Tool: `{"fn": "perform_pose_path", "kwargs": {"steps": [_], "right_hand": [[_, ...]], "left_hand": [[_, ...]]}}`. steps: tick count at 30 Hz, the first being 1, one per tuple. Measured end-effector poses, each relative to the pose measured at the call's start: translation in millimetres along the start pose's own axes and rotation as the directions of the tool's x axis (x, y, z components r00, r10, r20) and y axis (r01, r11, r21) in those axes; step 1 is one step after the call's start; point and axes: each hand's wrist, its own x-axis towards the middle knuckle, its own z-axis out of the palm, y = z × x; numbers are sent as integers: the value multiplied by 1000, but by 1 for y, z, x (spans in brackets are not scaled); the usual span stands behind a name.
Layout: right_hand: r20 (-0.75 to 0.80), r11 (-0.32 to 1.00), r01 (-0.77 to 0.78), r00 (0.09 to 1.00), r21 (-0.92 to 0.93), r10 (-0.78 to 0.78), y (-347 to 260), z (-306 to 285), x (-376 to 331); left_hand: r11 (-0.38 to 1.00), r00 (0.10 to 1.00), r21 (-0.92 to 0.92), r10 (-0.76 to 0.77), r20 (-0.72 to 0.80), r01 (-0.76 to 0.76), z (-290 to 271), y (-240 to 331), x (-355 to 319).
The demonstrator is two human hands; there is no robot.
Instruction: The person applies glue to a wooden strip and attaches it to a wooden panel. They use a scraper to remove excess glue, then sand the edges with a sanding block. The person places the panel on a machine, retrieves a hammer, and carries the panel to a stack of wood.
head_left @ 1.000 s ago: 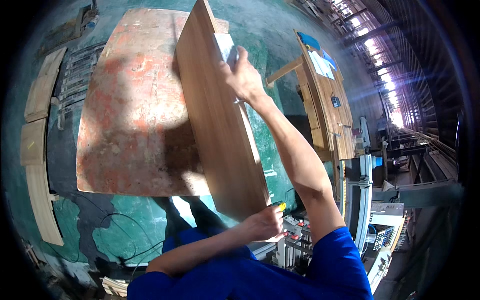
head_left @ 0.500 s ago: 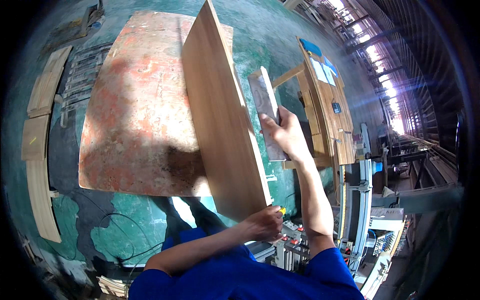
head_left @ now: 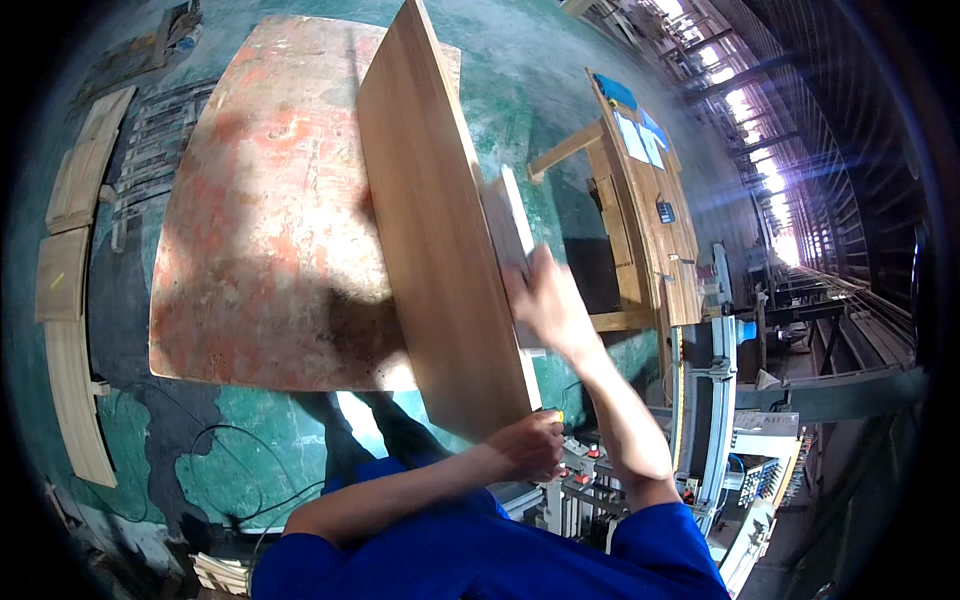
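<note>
A long brown wooden board [head_left: 430,220] stands on its edge in front of me, one end close to my body. By that near end my left hand [head_left: 530,445] is closed, with a bit of a small yellow thing [head_left: 556,416] poking out of its fist; what kind it is, I cannot make out. On the board's right side my right hand [head_left: 550,305] grips a long, flat, pale grey-white block [head_left: 512,225], held close along the board's right face or edge. Motion blurs this hand, and the board partly hides the block.
Under the board is a worn, red-stained panel [head_left: 250,200]. Pale planks [head_left: 75,390] line the floor at left. A wooden table [head_left: 655,210] with papers and a blue cloth stands at right, near a metal-framed machine [head_left: 715,400]. A cable [head_left: 200,440] curls across the green floor.
My right hand has moved left and slightly nearer to me with the pale block, bringing it closer against the board. My left hand and the board have hardly moved.
</note>
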Motion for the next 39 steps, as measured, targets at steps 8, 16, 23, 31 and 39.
{"fn": "perform_pose_path", "kwargs": {"steps": [8,16,23,31,39], "right_hand": [[38,999,46,998,-26,-45,-25,-4,13],[-27,1000,13,1000,-1,-13,-3,-1,56],[-71,989,42,997,142,-33,-36,-27,78],[-46,932,-29,998,362,48,2,-30,22],[-88,988,130,987,-85,-137,-7,-1,-3]], "left_hand": [[993,1000,120,7,-14,-5,9,-10,-8],[998,995,53,50,-85,-46,17,2,3],[998,996,-61,-30,-89,25,-5,-6,-2],[999,999,34,-18,49,16,5,-2,6],[999,1000,36,17,-24,-17,-4,-2,6]]}}
